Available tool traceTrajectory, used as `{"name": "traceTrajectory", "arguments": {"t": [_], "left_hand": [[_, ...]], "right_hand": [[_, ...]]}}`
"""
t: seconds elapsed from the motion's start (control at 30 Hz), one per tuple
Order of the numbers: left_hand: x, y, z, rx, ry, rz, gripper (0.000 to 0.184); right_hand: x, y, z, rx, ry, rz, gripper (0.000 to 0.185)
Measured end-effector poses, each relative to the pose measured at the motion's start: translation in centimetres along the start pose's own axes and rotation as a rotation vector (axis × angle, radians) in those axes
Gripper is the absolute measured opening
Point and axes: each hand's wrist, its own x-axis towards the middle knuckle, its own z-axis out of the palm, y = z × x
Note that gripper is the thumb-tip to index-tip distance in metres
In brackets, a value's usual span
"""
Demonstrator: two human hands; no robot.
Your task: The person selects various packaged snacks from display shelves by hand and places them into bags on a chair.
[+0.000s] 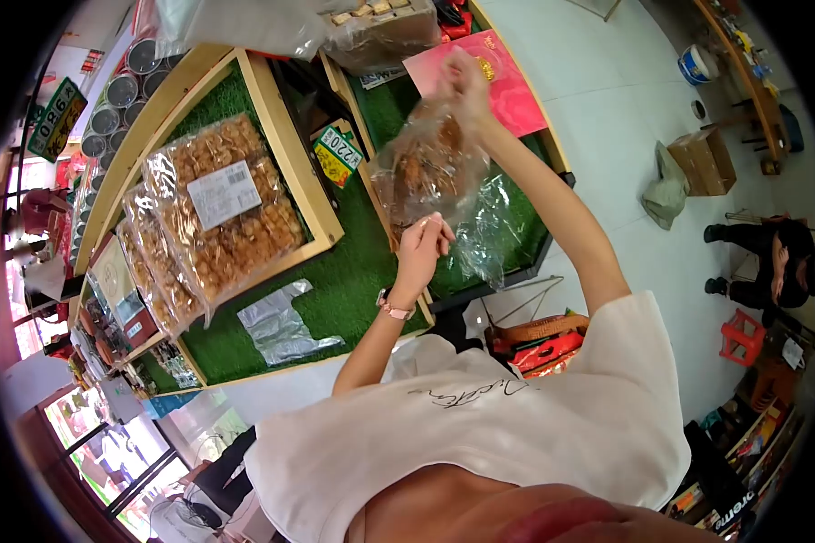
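A clear plastic bag (433, 163) with brown, glossy food pieces inside is between my two hands over the green-covered counter. My right hand (465, 86), slightly blurred, is closed on the bag's far end. At the bag's near side, my left hand (423, 246) has its fingers curled against the plastic; a pink-banded watch (395, 306) is on that wrist. Another crumpled clear bag (489, 231) lies under and beside it. Beyond the right hand a pink-red printed sheet (516, 95) lies on the counter.
Packs of nutty brown snack blocks (231, 240) fill the wood-framed bin on the left. A grey plastic bag (288, 324) lies on the green mat (353, 303). A price card (338, 156) stands by the wooden divider. Someone in dark clothes (770, 262) sits at the far right.
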Motion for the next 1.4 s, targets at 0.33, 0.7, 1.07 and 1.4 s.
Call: {"name": "traceTrajectory", "arguments": {"t": [0.33, 0.7, 1.07, 1.4], "left_hand": [[9.8, -9.5, -0.9, -0.185, 0.293, -0.09, 0.037], [15.2, -8.6, -3.7, -0.469, 0.37, -0.084, 0.035], [16.4, -8.7, -5.5, -0.373, 0.322, 0.015, 0.032], [-2.3, -18.7, 0.1, -0.044, -0.27, -0.334, 0.027]], "right_hand": [[9.6, 15.4, 1.2, -0.112, -0.087, -0.103, 0.038], [7.8, 13.4, -2.8, -0.399, 0.075, -0.134, 0.035], [-26.3, 11.9, -17.7, -0.422, 0.459, 0.09, 0.015], [-55.5, 13.7, -21.4, -0.805, 0.682, 0.558, 0.023]]}}
